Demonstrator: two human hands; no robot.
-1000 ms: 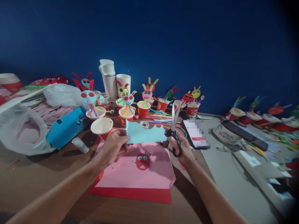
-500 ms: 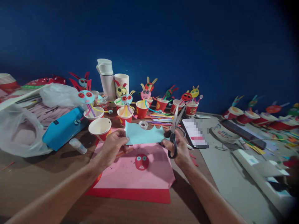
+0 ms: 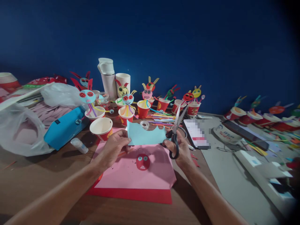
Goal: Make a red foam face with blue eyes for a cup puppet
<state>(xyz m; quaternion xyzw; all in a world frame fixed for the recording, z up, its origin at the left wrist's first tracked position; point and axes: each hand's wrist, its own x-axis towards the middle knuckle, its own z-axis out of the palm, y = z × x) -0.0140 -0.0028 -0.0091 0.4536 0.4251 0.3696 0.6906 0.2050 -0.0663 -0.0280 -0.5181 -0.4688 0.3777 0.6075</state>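
Note:
My left hand (image 3: 117, 145) pinches the left end of a light blue paper sheet (image 3: 146, 136), whose upper edge has curved cut-outs. In my right hand (image 3: 179, 148) are black-handled scissors (image 3: 174, 134), blades apart and pointing up, beside the paper's right end; whether those fingers also grip the paper I cannot tell. Below the paper, a red paper face (image 3: 142, 162) with pale blue eyes lies on a pink sheet (image 3: 136, 179). A red sheet (image 3: 131, 197) sticks out beneath the pink one.
Behind my hands stand paper cups with straw-limbed paper figures (image 3: 126, 114), loose coloured straws (image 3: 161, 118) and a white thermos (image 3: 108, 78). An open paper cup (image 3: 100, 128), a glue stick (image 3: 79, 146) and a blue case (image 3: 63, 129) are to the left. A phone (image 3: 195, 134) lies right.
The view has shifted very slightly. Both hands keep their places, with the blue paper and the scissors still held and the paper tilted a little.

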